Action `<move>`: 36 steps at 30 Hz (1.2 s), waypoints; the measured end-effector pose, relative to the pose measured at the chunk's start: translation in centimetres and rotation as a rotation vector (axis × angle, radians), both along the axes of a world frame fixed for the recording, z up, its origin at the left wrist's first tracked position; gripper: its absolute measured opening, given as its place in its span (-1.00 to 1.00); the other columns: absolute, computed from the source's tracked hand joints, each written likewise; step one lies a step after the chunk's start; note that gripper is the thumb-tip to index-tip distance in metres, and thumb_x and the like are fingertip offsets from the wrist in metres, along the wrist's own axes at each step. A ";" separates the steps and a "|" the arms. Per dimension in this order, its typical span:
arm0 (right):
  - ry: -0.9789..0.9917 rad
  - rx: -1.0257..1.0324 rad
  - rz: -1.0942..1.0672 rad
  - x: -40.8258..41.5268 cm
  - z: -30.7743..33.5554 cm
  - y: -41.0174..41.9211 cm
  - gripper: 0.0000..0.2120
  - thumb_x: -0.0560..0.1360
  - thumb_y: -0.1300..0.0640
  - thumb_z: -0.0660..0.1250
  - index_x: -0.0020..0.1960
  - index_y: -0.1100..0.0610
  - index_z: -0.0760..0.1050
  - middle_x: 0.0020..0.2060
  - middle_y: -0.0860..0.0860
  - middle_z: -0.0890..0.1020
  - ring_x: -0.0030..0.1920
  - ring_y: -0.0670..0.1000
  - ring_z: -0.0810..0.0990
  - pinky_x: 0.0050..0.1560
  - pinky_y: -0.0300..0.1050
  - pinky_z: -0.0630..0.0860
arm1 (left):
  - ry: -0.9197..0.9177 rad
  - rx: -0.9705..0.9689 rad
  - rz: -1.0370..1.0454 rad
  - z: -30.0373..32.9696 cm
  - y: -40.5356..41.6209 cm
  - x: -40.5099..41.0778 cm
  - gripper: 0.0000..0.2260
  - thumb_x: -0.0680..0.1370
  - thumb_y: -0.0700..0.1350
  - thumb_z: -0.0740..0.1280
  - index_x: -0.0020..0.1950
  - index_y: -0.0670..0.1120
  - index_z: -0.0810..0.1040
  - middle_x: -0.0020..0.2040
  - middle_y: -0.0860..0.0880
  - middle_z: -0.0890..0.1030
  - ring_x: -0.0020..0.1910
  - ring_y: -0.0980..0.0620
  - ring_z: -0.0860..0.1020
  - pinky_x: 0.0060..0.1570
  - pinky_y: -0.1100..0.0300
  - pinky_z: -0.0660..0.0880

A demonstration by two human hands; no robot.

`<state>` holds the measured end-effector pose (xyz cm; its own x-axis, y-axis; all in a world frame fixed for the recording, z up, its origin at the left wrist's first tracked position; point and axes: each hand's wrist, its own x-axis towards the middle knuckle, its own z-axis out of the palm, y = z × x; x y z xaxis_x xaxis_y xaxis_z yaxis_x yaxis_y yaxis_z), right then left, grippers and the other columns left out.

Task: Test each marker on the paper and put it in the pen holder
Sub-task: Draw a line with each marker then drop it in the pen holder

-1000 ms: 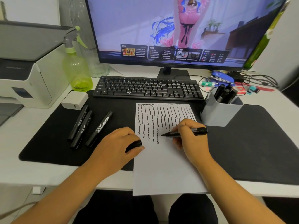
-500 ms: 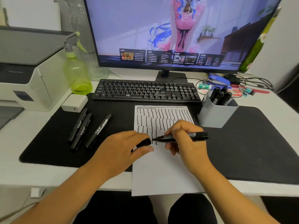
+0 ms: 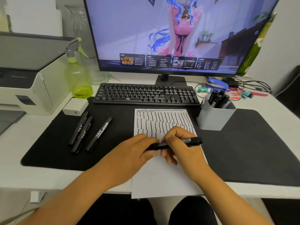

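A black marker (image 3: 188, 141) lies level above the white paper (image 3: 165, 181), which carries several wavy black test lines. My right hand (image 3: 181, 150) grips the marker's barrel. My left hand (image 3: 136, 151) holds the marker's cap, which sits on the marker's left end, where the two hands meet. Three more black markers (image 3: 82, 132) lie capped on the black desk mat (image 3: 253, 153) to the left of the paper. The grey pen holder (image 3: 214, 117) stands right of the paper's top edge with several black markers in it.
A black keyboard (image 3: 146, 95) and a monitor (image 3: 170, 33) stand behind the paper. A green spray bottle (image 3: 78, 75), a white charger block (image 3: 75, 106) and a printer (image 3: 21, 75) are at the left. Cables and small items lie behind the holder.
The marker's tip has lifted off the paper. My left hand has brought the cap to the tip and the hands have come together; the tip is now covered.
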<state>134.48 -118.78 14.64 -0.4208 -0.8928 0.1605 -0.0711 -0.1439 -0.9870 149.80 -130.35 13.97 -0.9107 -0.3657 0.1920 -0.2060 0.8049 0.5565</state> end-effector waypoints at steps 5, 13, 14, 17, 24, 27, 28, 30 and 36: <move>-0.060 0.017 -0.043 0.1 0.1 0.6 -0.77 0.43 0.02 0.31 -0.39 -0.02 0.47 -0.54 0.04 0.54 -0.57 -0.05 0.43 -0.52 -0.29 0.38 | -0.070 0.053 -0.016 0.5 0.6 0.4 -0.64 0.52 0.28 -0.01 0.13 0.17 0.43 -0.12 0.24 0.44 -0.12 0.24 0.47 -0.15 0.31 0.49; -0.332 0.025 -0.213 1.9 0.1 0.7 -0.66 0.49 0.03 0.29 -0.47 -0.05 0.45 -0.58 0.10 0.53 -0.67 -0.01 0.38 -0.60 -0.31 0.30 | 0.164 -0.409 0.030 0.7 2.1 -0.4 -0.71 0.58 0.03 0.16 0.06 -0.11 0.57 -0.21 0.02 0.58 -0.33 0.11 0.53 -0.34 0.23 0.55; -0.345 0.033 -0.201 1.8 0.3 0.7 -0.66 0.49 0.04 0.29 -0.47 -0.05 0.45 -0.58 0.10 0.52 -0.67 0.00 0.38 -0.60 -0.31 0.29 | 0.161 -0.393 0.033 0.9 2.1 -0.5 -0.69 0.57 0.03 0.14 0.06 -0.11 0.57 -0.21 0.02 0.58 -0.34 0.11 0.54 -0.36 0.21 0.56; -0.356 0.025 -0.103 0.6 1.3 1.3 -0.67 0.51 0.08 0.29 -0.43 0.01 0.43 -0.58 0.11 0.49 -0.66 0.01 0.34 -0.59 -0.29 0.28 | 0.113 -0.372 0.004 1.8 2.3 -0.8 -0.63 0.57 0.13 0.07 0.09 -0.05 0.56 -0.21 0.09 0.58 -0.35 0.17 0.54 -0.39 0.26 0.56; 0.024 -0.024 -0.275 -6.2 6.0 4.8 -0.81 0.42 -0.05 0.40 -0.25 0.05 0.55 -0.50 0.06 0.52 -0.54 -0.05 0.40 -0.56 -0.26 0.30 | 0.038 -0.322 0.196 1.9 -1.3 1.1 -0.53 0.48 0.24 0.20 0.32 0.09 0.46 -0.05 0.24 0.57 -0.34 0.29 0.50 -0.27 0.43 0.42; 0.175 -0.027 -0.513 -10.7 8.4 6.7 -0.85 0.42 -0.08 0.39 -0.23 -0.02 0.60 -0.46 0.03 0.58 -0.50 -0.04 0.47 -0.55 -0.21 0.36 | -0.082 -0.368 0.416 0.7 -4.9 2.9 -0.61 0.45 0.15 0.29 0.21 0.01 0.55 -0.03 0.05 0.63 -0.16 0.16 0.54 -0.08 0.22 0.48; 0.186 -0.030 -0.581 -11.9 8.9 7.0 -0.84 0.40 -0.08 0.37 -0.24 -0.02 0.62 -0.46 0.02 0.59 -0.49 -0.07 0.49 -0.56 -0.22 0.38 | -0.166 -0.393 0.496 0.2 -6.0 3.5 -0.60 0.45 0.13 0.33 0.22 0.00 0.54 0.02 0.00 0.63 -0.08 0.07 0.56 -0.02 0.10 0.50; 0.172 -0.024 -0.705 -14.0 9.3 6.8 -0.79 0.35 -0.08 0.30 -0.29 -0.02 0.66 -0.50 -0.01 0.58 -0.51 -0.12 0.49 -0.56 -0.28 0.38 | -0.333 -0.432 0.615 -0.6 -7.4 4.4 -0.55 0.42 0.15 0.39 0.24 -0.02 0.53 0.09 -0.07 0.60 0.04 -0.05 0.55 0.02 -0.02 0.51; 0.440 0.205 -0.861 -17.3 9.1 4.5 -0.70 0.41 -0.02 0.20 -0.31 0.14 0.59 -0.59 -0.10 0.59 -0.57 -0.17 0.46 -0.45 -0.20 0.35 | -0.472 -0.484 0.718 -1.9 -8.4 5.6 -0.47 0.38 0.20 0.40 0.26 -0.04 0.53 0.09 -0.09 0.56 -0.01 -0.06 0.53 -0.19 0.07 0.51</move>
<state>117.21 -114.28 23.70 -0.8797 -0.3380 0.3345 -0.4377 0.3003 -0.8475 155.44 -138.73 12.08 -0.5243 -0.8399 0.1406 -0.8514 0.5205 -0.0650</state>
